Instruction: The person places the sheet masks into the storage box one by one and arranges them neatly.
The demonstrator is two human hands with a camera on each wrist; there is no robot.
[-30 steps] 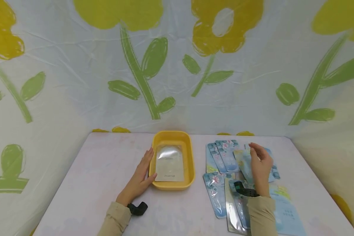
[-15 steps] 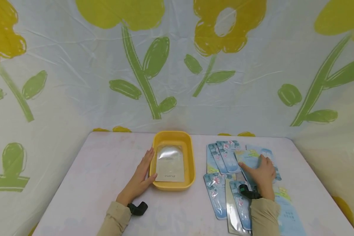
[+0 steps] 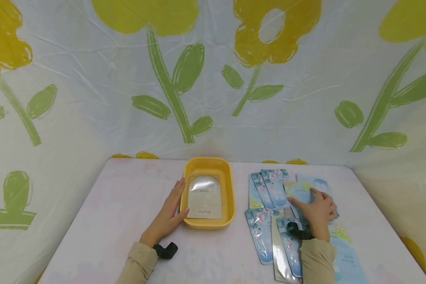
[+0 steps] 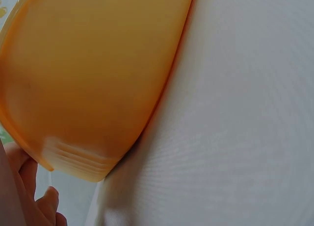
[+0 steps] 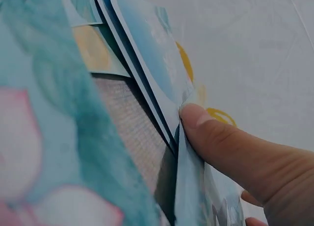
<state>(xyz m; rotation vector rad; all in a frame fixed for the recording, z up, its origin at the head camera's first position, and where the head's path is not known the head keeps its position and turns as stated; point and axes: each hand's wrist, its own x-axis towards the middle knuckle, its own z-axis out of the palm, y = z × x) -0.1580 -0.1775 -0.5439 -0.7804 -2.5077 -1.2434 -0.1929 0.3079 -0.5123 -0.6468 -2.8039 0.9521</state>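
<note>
My left hand (image 3: 168, 215) rests along the left side of a yellow plastic tray (image 3: 231, 197), fingers straight, thumb at the rim. A flat silver-beige sachet (image 3: 204, 199) lies inside this tray. On the right, my right hand (image 3: 317, 211) grips a light-blue sachet with yellow print (image 3: 298, 191), its thumb on the left edge and its fingers spread over the right part. The right wrist view has the thumb (image 5: 196, 118) against the sachet's edge, with the other fingers mostly hidden behind. Left wrist view: the tray's outer wall (image 4: 93, 74) fills much of it, with fingers at its end.
Blue floral sachets (image 3: 275, 187) overlap left of the right hand. Nearer lie another floral sachet (image 3: 259, 234), a shiny silver one (image 3: 278, 252) and a large light-blue one (image 3: 348, 256). A flower-printed cloth (image 3: 213, 79) hangs behind the white table (image 3: 135, 189).
My right hand has come down from above the pile, spread over the light-blue sachet and then drawn its fingers in slightly. The left hand and tray have stayed in place.
</note>
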